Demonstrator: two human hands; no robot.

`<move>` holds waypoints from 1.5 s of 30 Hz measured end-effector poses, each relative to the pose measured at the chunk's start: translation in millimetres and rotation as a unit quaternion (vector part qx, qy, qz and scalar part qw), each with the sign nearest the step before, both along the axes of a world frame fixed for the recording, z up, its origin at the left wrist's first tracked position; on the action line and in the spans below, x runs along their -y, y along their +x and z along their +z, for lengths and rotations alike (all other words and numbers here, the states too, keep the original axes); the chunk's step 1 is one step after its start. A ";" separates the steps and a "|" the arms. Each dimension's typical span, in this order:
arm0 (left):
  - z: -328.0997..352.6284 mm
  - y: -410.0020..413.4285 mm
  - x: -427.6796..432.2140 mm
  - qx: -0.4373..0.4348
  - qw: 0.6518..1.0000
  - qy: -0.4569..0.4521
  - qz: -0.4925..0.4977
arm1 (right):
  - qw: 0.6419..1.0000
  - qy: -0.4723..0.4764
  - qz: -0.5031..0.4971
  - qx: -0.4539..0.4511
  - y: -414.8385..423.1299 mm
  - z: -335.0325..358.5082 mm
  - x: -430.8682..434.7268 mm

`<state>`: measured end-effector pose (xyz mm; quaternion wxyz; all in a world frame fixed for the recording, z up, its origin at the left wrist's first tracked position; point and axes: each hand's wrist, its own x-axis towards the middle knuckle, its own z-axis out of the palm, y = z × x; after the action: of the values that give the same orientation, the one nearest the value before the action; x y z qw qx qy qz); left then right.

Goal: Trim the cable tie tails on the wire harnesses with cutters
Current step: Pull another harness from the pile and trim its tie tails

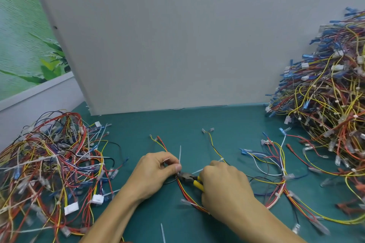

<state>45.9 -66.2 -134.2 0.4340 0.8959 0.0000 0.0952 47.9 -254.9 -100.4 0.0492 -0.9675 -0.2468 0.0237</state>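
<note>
**Two hands work on one wire harness**

Two bare hands meet near the front middle of the flat green desk [197,124]. The left hand [156,173] has its fingers curled and pinches a thin harness of red and yellow wires [182,188]. A thin white plastic cable tie tail [180,154] sticks straight up just beside those fingers. The right hand [223,187] is wrapped tight round the yellow handles of the small dark-nosed cutters [189,176]. The nose of the cutters touches the harness right by the left thumb. A low heap of many-coloured wires [49,173] lies on the left of the desk. A tall heap of many-coloured wires [325,94] sits on the right, against the plain grey board [177,35].
</note>
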 end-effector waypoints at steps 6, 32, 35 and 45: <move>-1.1 0.0 -1.1 0.000 1.000 -0.015 -0.008 | 0.999 -0.022 0.026 0.017 1.4 -5.1 -0.2; 25.0 -17.4 40.0 0.168 0.985 0.032 0.023 | 0.960 0.277 -0.009 -0.033 49.2 -5.1 50.2; 30.0 -18.0 42.8 0.218 0.962 0.165 -0.014 | 0.922 0.356 0.028 -0.151 50.6 0.8 55.0; 35.1 0.3 58.8 0.306 0.881 0.324 -0.156 | 0.855 0.430 0.026 -0.290 48.2 3.8 59.2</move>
<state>46.2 -125.0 -99.1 0.1071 0.9011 -0.3037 0.2904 96.1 -314.2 -96.5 0.5292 -0.7924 -0.2318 0.1957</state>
